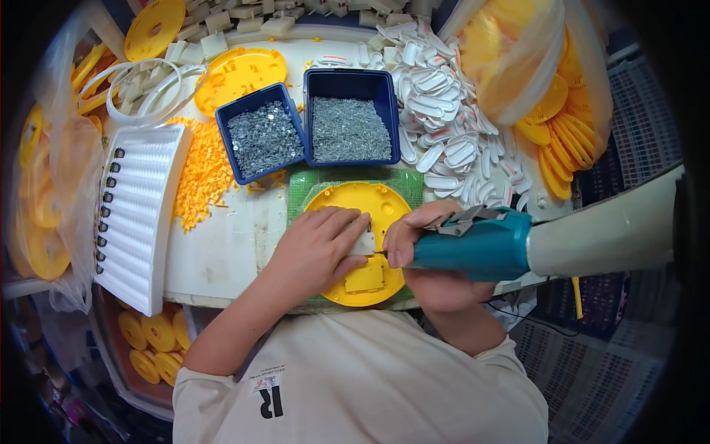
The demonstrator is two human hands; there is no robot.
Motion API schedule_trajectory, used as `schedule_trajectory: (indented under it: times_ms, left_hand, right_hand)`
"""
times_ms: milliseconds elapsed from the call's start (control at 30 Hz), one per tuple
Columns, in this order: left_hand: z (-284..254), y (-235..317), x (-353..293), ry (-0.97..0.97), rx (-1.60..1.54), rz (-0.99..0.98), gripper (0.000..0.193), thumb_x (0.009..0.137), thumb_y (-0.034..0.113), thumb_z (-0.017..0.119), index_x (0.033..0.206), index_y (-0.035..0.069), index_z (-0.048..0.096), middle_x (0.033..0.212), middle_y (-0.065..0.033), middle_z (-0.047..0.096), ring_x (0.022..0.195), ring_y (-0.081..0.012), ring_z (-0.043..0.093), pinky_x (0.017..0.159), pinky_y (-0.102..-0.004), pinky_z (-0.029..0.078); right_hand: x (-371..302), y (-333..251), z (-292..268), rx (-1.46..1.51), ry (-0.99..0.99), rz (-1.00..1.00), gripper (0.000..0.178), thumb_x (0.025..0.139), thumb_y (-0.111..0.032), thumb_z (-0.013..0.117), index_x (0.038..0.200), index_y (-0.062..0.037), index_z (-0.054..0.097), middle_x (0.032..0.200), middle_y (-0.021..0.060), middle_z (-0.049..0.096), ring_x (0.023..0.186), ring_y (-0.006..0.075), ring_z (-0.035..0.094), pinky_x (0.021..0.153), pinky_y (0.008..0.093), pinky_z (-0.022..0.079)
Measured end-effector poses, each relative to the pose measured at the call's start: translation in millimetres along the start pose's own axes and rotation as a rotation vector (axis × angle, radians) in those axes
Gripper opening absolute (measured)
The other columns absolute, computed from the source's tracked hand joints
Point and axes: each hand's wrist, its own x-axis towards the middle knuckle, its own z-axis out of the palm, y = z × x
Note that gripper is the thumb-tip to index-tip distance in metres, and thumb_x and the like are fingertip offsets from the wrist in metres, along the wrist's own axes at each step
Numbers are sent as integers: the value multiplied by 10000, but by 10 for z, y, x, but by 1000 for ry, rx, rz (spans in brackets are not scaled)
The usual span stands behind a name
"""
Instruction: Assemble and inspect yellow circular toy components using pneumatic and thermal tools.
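A round yellow plastic disc (355, 297) with moulded posts lies on a green mat (299, 189) in front of me. My left hand (314, 240) rests over its left half. Thumb and forefinger close about a pale plastic block (364, 243) on the disc, partly hidden by the fingers. My right hand (436, 285) is wrapped around a power screwdriver (473, 248), teal at the front with a metal lever and cream behind. It lies almost level, its tip pointing left at the block's right edge. Whether tip and screw touch cannot be made out.
Two blue bins hold washer-like metal pieces (266, 133) and screws (347, 129). Loose orange pieces (200, 174) and a white ribbed tray (144, 214) lie left. White oval parts (436, 96) are heaped right. Bags of yellow discs (562, 140) flank the table.
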Motion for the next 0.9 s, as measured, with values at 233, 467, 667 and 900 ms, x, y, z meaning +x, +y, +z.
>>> schedule_trajectory:
  times_ms: [233, 467, 667, 900]
  left_hand:
    - [15, -39, -19, 13, -61, 3, 532, 920, 280, 731, 1362, 2, 630, 1343, -151, 653, 1291, -341, 617, 1047, -445, 492]
    - [13, -44, -27, -26, -62, -6, 544, 924, 283, 729, 1383, 12, 620, 1367, -153, 641, 1296, -345, 617, 1041, -450, 499]
    - [-18, -33, -61, 8, -68, 6, 563, 898, 286, 759, 1380, 32, 619, 1404, -145, 628, 1341, -353, 591, 1064, -457, 497]
    - [-106, -56, -409, 12, 1, 77, 518, 876, 348, 776, 1317, 94, 680, 1416, -80, 648, 1362, -293, 589, 1119, -475, 463]
  right_hand:
    - [-69, 198, -37, -54, -41, -10, 672, 977, -584, 488, 1146, 50, 629, 815, 178, 654, 755, 294, 630, 746, 388, 513]
    - [-56, 140, -19, -135, -83, 18, 696, 970, -598, 488, 1185, 51, 621, 816, 175, 660, 748, 295, 631, 745, 390, 514]
    - [131, 2, -59, -8, -56, -3, 842, 922, -711, 479, 1274, 46, 584, 845, 155, 653, 765, 250, 611, 767, 382, 486]
    - [452, 220, -169, -17, -93, -142, 1028, 881, -848, 422, 1326, 70, 545, 838, 132, 644, 739, 218, 598, 733, 351, 479]
